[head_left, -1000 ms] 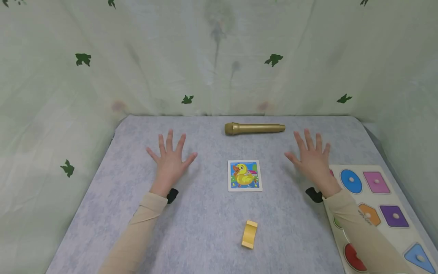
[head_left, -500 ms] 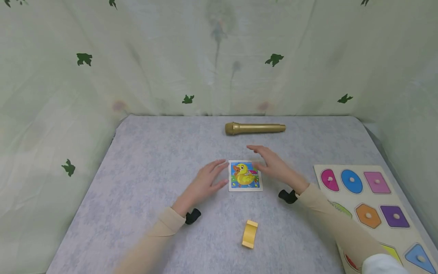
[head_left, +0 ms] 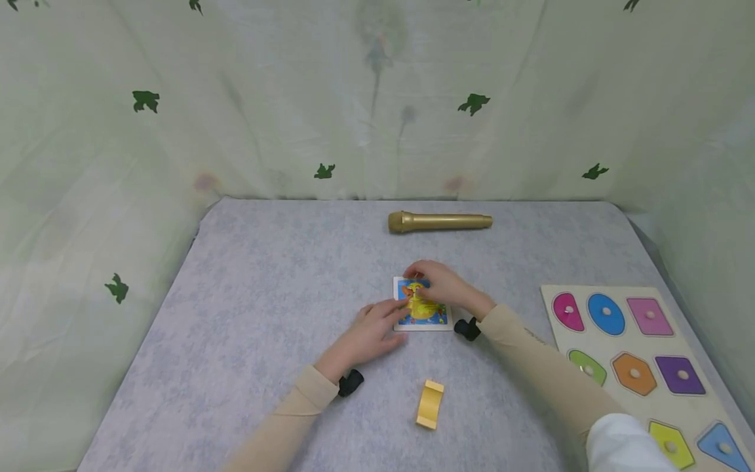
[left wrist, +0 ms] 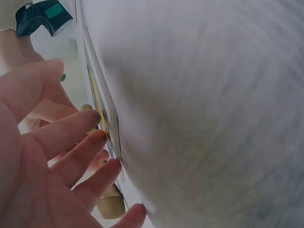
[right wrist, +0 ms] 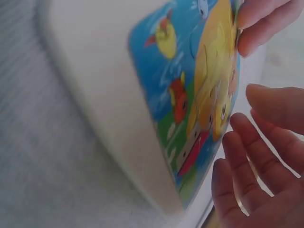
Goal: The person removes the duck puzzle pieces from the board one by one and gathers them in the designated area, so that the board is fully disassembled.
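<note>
Lying on the worktop, the duck tile in the head view sits partly beneath the left hand and right hand. The left wrist view shows fingers spread at its edge; the right wrist view, thumb and fingers apart.

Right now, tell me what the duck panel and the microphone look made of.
The duck panel: perhaps wood or board, judging by its thick, pale, matte edge. The microphone: plastic or metal, unclear which; its smooth shaft has a gold sheen.
</note>
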A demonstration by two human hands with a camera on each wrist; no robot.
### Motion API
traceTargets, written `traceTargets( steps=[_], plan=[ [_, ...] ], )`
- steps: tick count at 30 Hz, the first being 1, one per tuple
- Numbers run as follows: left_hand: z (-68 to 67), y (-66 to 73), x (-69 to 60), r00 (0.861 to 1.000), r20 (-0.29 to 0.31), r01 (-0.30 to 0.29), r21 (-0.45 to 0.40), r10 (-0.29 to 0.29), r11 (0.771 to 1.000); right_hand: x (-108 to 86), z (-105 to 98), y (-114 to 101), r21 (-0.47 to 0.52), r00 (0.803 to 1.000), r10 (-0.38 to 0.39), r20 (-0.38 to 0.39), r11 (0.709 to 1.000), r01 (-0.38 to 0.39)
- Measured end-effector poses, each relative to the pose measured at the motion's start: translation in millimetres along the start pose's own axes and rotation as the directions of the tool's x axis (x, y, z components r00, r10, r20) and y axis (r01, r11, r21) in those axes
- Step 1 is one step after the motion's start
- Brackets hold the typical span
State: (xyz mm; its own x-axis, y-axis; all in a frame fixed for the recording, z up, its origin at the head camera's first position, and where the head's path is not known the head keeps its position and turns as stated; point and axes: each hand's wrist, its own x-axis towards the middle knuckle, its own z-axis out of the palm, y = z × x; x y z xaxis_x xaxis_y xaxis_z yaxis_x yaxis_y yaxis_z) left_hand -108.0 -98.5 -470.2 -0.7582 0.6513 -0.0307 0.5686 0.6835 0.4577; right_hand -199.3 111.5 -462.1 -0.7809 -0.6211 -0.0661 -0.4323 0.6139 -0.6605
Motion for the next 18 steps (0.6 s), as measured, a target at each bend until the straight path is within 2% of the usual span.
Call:
traceTargets(
  steps=[7, 14, 18],
  plan=[
    [3.2, 1.0, -2.0, 1.0, 0.004, -0.003, -0.01, 0.003, 1.0, 6.8, 4, -6, -0.076, 1.0, -0.03, 0.007, 0.997, 0.031],
    [3.0, 3.0, -2.4, 1.0, 0.003, 0.005, 0.0, -0.005, 1.0, 12.0, 7, -7, -0.038, 0.999, 0.026, 0.039, 0.999, -0.024],
    [4.3, 3.6, -1.5, 1.0, 0.002, 0.008, 0.018, -0.008, 1.0, 12.4, 8, -6, 0.01, 0.998, 0.013, 0.056, 1.0, -0.014]
  ],
)
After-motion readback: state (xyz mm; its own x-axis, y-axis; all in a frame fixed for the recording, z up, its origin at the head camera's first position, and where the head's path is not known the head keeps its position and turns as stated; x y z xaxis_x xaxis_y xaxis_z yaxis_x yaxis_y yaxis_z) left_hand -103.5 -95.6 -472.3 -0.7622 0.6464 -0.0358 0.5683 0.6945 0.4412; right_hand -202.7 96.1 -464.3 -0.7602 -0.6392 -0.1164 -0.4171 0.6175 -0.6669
